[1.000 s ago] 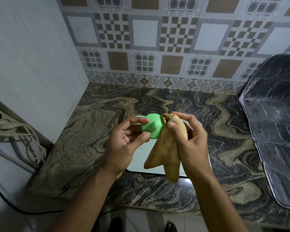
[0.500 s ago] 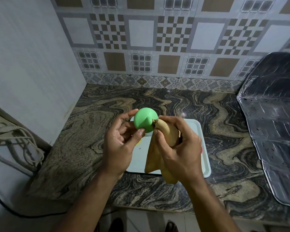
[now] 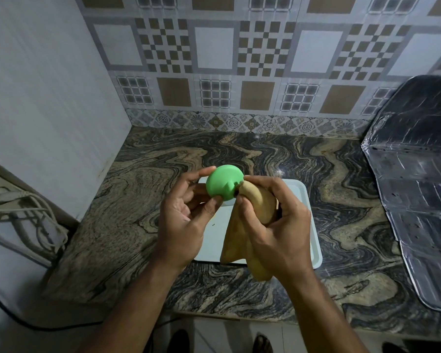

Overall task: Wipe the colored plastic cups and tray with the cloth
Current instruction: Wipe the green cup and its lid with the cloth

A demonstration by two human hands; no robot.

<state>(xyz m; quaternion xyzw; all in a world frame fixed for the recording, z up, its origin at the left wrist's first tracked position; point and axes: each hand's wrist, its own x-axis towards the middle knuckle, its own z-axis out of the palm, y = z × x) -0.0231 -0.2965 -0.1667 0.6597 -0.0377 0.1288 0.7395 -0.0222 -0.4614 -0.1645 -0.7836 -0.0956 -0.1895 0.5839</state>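
- Nearest the camera, two bare forearms rise from the bottom edge and meet above the near half of the counter (image 3: 127,220)
- Left hand (image 3: 186,220) is turned palm-right, its fingertips and thumb curled round the green cup (image 3: 220,182), which it holds in the air with the rounded base facing the camera
- Right hand (image 3: 275,225) is bunched round the tan cloth (image 3: 242,225); its thumb and fingers pinch the top of the cloth against the cup's right side, and the loose tail hangs down past the wrist
- Below and behind the hands a pale tray (image 3: 308,220) lies flat on the counter, its near edge close to the counter's front lip; what lies in it is hidden by the hands
- Left of the tray, open marble runs to the side wall; cables (image 3: 31,215) hang beyond the counter's left edge
- Right of the tray, a strip of bare marble separates it from a foil sheet (image 3: 418,200)
- Farthest, marble stays open up to the tiled wall (image 3: 214,59)
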